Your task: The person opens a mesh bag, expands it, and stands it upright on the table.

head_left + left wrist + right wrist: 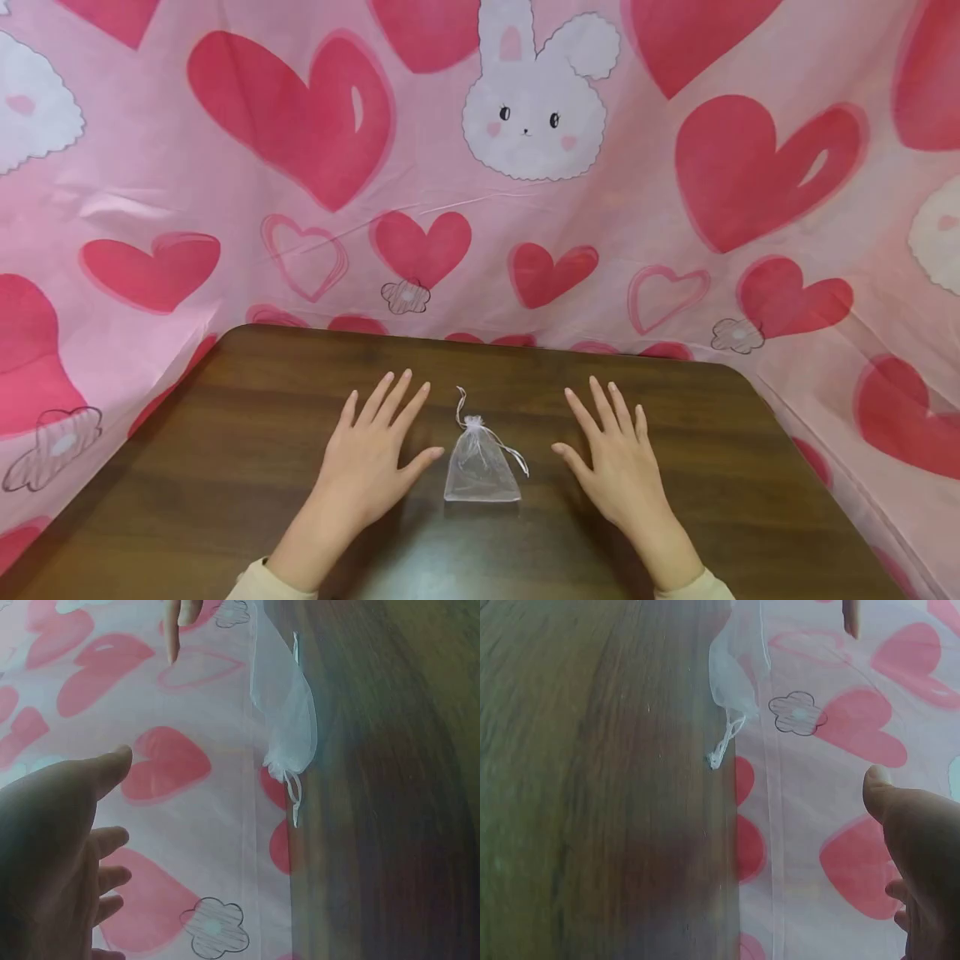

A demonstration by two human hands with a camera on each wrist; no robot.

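A small white sheer drawstring pouch (482, 467) lies on the brown wooden table (420, 567), its gathered neck toward the far edge. One cord loop reaches away from the neck and another trails to the right. To the left of the pouch is my left hand (365, 471), fingers spread and thumb toward the bag. My right hand (621, 467) is on the other side, also with fingers spread, a wider gap between it and the pouch. Both hands hold nothing. Each wrist view shows the pouch (289, 712) beyond the thumb, apart from it.
Behind the table hangs a pink cloth (450, 192) printed with red hearts, flowers and a white rabbit. It runs along the far edge and both sides of the table. Light sleeves (272, 583) cover the forearms at the bottom.
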